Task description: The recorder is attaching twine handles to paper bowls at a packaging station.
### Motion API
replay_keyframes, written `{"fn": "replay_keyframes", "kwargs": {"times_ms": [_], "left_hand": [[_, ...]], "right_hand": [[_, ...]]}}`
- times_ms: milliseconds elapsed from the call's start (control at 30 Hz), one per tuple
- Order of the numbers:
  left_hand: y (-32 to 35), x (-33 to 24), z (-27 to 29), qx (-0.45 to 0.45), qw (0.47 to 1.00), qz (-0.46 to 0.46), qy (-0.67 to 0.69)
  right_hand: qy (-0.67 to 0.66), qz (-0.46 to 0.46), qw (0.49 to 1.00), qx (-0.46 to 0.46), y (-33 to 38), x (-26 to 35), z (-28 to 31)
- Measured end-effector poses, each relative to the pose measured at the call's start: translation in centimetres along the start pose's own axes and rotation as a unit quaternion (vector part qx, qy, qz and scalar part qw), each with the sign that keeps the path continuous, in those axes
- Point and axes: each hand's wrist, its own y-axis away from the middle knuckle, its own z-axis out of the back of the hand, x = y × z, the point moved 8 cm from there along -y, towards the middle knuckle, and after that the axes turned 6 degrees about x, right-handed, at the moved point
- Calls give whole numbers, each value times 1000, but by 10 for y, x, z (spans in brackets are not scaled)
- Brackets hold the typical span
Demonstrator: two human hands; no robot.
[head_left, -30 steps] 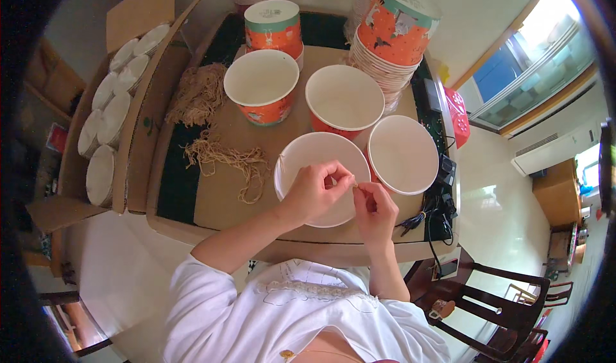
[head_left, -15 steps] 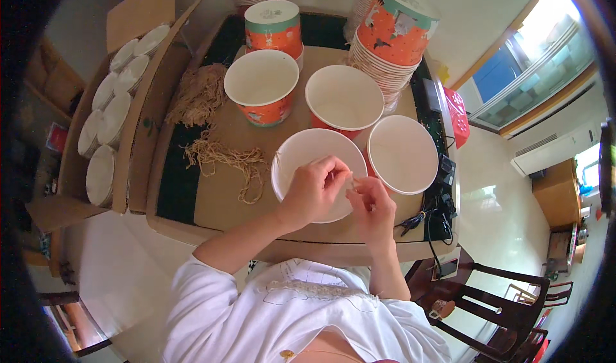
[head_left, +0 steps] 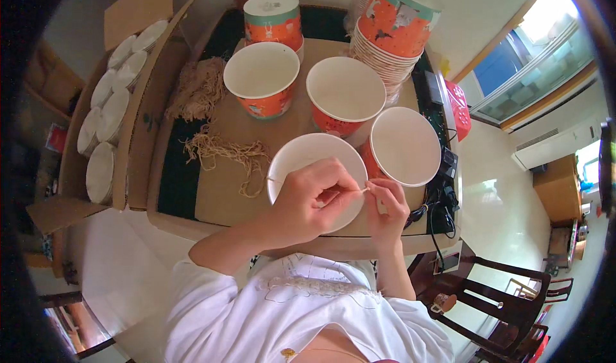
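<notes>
My left hand [head_left: 314,196] and my right hand [head_left: 386,210] are both closed in a pinch on a thin beige string [head_left: 364,190], their fingertips nearly meeting. A short end of string sticks out to the left of my left hand. Below my hands stands a white-lined paper tub [head_left: 307,150], its mouth upward and partly hidden by my left hand. More orange paper tubs stand close behind it: one on the right [head_left: 405,146], one in the middle [head_left: 346,88] and one further left [head_left: 262,74]. Loose beige strings [head_left: 224,151] lie on the cardboard to the left.
A thicker string bundle [head_left: 197,88] lies at the table's left side. Upside-down tubs are stacked at the back right [head_left: 396,26] and back left [head_left: 273,20]. An opened carton [head_left: 144,116] of white round items stands left. Black cables [head_left: 439,199] lie at the right edge, near a dark chair [head_left: 494,299].
My left hand has come slightly nearer and turned; my right hand has shifted a little right and down. The string now shows stretched between the fingertips.
</notes>
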Motion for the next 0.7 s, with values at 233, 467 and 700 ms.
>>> {"fn": "replay_keyframes", "kwargs": {"times_ms": [233,467,700], "left_hand": [[-1,17,-1,-6,999,31,29],[11,7,35,-27,989,17,-146],[15,5,66,-74,984,42,-158]], "right_hand": [[-60,-26,998,-21,-21,23,-3],[-196,-168,961,98,-34,-15,-36],[22,141,974,177,-54,48,-60]]}}
